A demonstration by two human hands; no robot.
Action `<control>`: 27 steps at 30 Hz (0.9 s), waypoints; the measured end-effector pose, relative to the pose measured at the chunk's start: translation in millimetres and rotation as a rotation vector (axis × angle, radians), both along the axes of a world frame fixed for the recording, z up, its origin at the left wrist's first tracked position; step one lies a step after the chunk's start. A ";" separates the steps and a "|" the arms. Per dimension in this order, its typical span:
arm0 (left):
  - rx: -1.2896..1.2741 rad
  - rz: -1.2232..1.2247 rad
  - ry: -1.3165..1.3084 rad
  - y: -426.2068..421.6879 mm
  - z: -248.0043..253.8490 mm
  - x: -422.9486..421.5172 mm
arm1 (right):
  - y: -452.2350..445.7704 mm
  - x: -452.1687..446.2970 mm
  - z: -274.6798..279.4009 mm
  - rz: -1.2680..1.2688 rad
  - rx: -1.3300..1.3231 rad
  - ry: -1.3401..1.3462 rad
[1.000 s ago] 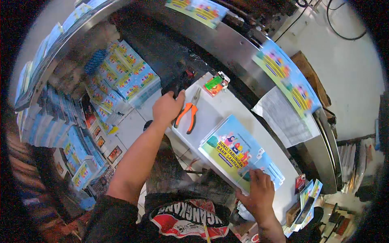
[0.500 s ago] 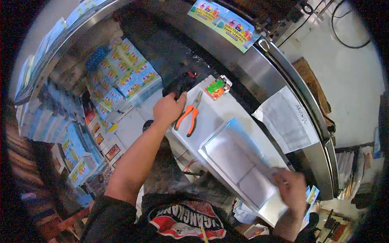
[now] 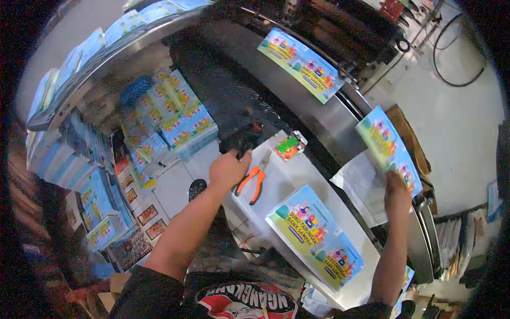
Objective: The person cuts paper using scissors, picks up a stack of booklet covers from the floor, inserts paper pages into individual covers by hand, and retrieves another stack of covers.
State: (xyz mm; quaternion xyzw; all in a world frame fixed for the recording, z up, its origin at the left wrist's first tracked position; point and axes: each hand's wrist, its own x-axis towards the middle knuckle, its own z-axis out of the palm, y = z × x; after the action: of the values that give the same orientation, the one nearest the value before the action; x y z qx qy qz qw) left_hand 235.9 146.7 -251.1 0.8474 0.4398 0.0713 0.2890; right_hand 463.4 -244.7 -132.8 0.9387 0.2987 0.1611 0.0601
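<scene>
My right hand [image 3: 397,194] is closed on the lower end of a printed sheet [image 3: 383,139], held against the curved metal rail. On the white bench [image 3: 324,181] lies a stack of matching printed sheets [image 3: 314,234], face up. My left hand [image 3: 229,169] is closed at the bench's far left corner, around a black thing beside it that I cannot make out. Orange-handled pliers [image 3: 254,183] rest next to it on the bench. Further along the metal surface sits another printed sheet [image 3: 303,64].
Stacks of printed sheets [image 3: 186,125] stand at the left, with more piles [image 3: 103,207] lower down. A small orange and green packet [image 3: 287,148] is at the bench's far end. A white paper [image 3: 358,186] hangs on the metal side; a black cable [image 3: 435,53] lies beyond.
My right hand has moved from the bench to the metal rail with a printed sheet. The bench stack now shows its printed face, not a pale one. My left hand has kept its place.
</scene>
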 end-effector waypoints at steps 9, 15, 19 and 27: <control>0.023 -0.035 -0.011 2.3 -14.8 3.3 | 11.2 -247.4 -17.9 0.243 -0.081 0.388; -0.007 -0.045 0.026 2.9 -10.6 3.4 | 11.0 -262.3 -41.1 0.158 -0.006 0.281; 0.015 -0.036 0.039 3.4 -11.0 2.3 | 4.8 -238.3 -14.9 0.166 0.131 0.546; 0.019 -0.027 0.024 1.8 -5.5 2.2 | -7.5 -127.6 101.3 -0.167 0.310 0.230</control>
State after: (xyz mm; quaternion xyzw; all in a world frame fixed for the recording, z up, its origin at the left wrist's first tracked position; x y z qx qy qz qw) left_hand 238.1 148.6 -256.6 0.8567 0.4311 0.0614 0.2766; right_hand 335.7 -252.3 -31.5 0.9704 0.1963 0.0916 -0.1065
